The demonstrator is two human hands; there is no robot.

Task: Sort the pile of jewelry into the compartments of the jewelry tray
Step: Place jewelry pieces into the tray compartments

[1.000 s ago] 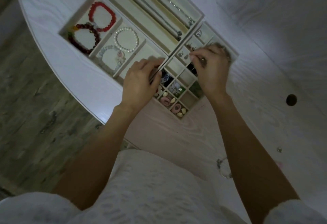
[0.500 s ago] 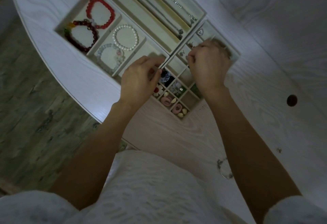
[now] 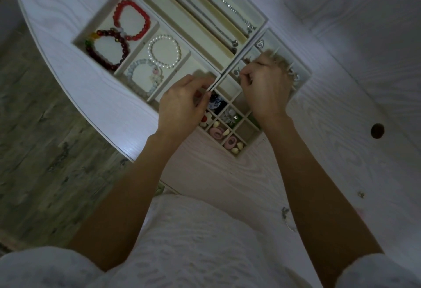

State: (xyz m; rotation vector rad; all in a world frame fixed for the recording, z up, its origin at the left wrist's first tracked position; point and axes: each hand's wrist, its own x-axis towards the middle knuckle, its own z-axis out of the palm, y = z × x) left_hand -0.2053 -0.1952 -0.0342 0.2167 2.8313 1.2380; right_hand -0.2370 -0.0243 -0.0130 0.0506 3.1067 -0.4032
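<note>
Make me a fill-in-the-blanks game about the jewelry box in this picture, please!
1. The bright red bracelet shares a compartment with a dark ____ bracelet.
2. The white pearl bracelet lies in the jewelry tray beside a pale ____ one.
3. Both hands, left hand and right hand, are over the ____.

Missing words: red; blue; tray

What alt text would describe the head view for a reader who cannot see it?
Two hands work over a jewelry tray on a white table: the left hand and the right hand, fingers curled, hover above small compartments. Bead bracelets lie in the tray's left compartments, chains in long ones.
</note>
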